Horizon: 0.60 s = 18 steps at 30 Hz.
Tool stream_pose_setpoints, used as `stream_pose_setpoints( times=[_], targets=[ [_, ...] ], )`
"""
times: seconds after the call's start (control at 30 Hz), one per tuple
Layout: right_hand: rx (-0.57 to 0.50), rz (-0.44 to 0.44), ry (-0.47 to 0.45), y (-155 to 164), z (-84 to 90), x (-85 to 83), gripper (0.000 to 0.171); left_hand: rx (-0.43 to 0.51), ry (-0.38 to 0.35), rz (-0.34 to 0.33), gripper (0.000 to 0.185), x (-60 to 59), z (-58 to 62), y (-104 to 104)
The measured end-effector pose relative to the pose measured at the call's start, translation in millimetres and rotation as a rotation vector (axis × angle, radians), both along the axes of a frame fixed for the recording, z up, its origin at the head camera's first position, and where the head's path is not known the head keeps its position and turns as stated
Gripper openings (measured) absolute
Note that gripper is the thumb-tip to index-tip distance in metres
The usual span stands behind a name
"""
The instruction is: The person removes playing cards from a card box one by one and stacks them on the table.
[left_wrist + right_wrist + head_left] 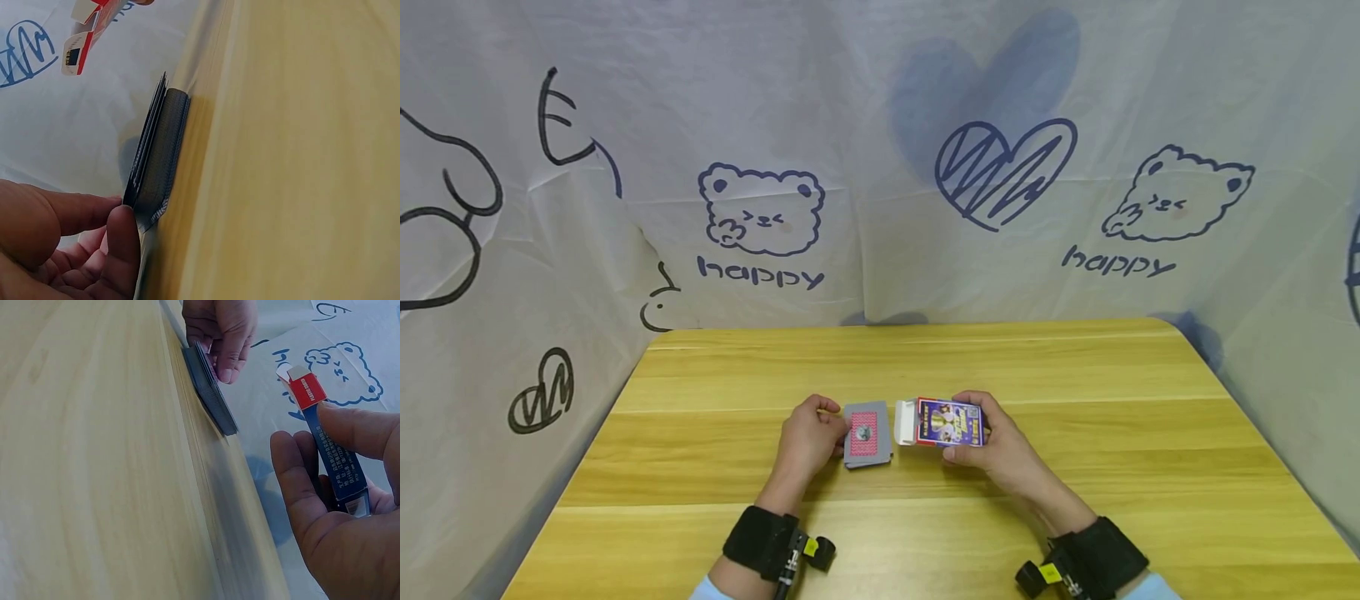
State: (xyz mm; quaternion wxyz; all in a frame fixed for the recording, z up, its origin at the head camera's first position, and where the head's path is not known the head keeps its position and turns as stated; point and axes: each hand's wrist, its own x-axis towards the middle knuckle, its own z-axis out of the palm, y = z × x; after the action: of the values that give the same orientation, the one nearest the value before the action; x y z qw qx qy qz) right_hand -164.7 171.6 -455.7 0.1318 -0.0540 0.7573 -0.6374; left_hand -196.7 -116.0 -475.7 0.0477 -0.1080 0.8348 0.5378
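Observation:
A deck of playing cards (867,433) with red patterned backs and grey borders lies on the table. At its left edge my left hand (809,436) pinches a few top cards between thumb and finger. Seen edge-on in the left wrist view, those cards (147,140) tilt slightly apart from the thicker stack (165,147) below. My right hand (996,442) grips a purple and red card box (951,422) by its sides, just right of the deck. The white end flap (906,422) stands open toward the cards. What the box holds inside is hidden.
The wooden table (737,367) has rounded far corners. White cloth (880,125) with drawn bears and hearts hangs behind it and at both sides. Each wrist wears a black strap with a small camera, the left strap (760,540) and the right strap (1097,557).

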Motion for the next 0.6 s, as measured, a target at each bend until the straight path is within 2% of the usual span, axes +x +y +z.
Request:
stream_pose_setpoints(
  times=[0.07, 0.17, 0.3, 0.47, 0.6],
  targets=[
    [0.005, 0.0, 0.001, 0, 0.1, 0.1, 0.081, 0.0, 0.001, 0.0, 0.022, 0.2, 0.6, 0],
    [0.013, 0.003, 0.002, 0, 0.2, 0.2, 0.081, -0.052, 0.031, 0.006, 0.021, 1.8, 4.5, 0],
    [0.016, 0.01, 0.002, -1, -0.6, 0.3, 0.082, -0.113, 0.118, -0.02, 0.014, 9.5, 19.1, 7],
    [0.004, 0.02, 0.002, -3, -2.9, 0.8, 0.08, -0.082, 0.198, -0.171, 0.011, 25.2, 42.5, 22],
    [-0.015, 0.05, -0.002, -4, -5.5, 1.8, 0.08, -0.105, 0.201, -0.257, 0.011, 32.3, 47.9, 31]
  ],
)
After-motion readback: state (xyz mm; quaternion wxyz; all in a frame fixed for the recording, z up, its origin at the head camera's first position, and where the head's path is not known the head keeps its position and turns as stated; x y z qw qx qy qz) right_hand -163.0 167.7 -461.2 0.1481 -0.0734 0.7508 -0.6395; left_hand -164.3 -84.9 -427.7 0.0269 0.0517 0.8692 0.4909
